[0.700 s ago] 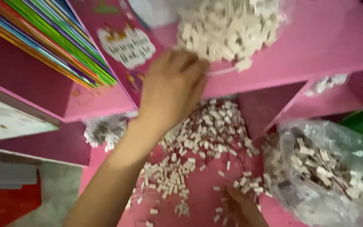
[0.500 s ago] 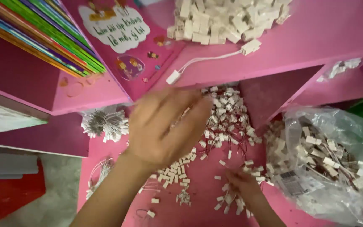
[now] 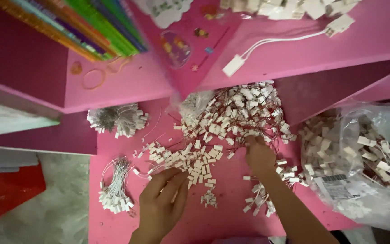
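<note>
A big heap of small white connectors with thin red wires (image 3: 231,119) lies on the pink desk top (image 3: 231,221). My right hand (image 3: 259,156) rests fingers-down on the near edge of that heap, touching the pieces. My left hand (image 3: 162,201) hovers low at the front left, fingers curled together over a few scattered connectors (image 3: 195,165); whether it pinches one I cannot tell. On the upper pink shelf (image 3: 294,49) lies a white two-ended connector cable (image 3: 285,40), below a pile of white pieces (image 3: 290,7).
Two tied bundles of white-wired connectors lie at left, one near (image 3: 113,192), one farther back (image 3: 116,119). A clear plastic bag of connectors (image 3: 366,158) sits at right. Coloured books (image 3: 77,27) and a pink booklet (image 3: 186,40) lie on the shelf. Grey floor (image 3: 46,199) at lower left.
My left hand came down from the upper shelf, where it touched the white pile, to the desk front. My right hand moved up to the heap's edge. The view shifted downward.
</note>
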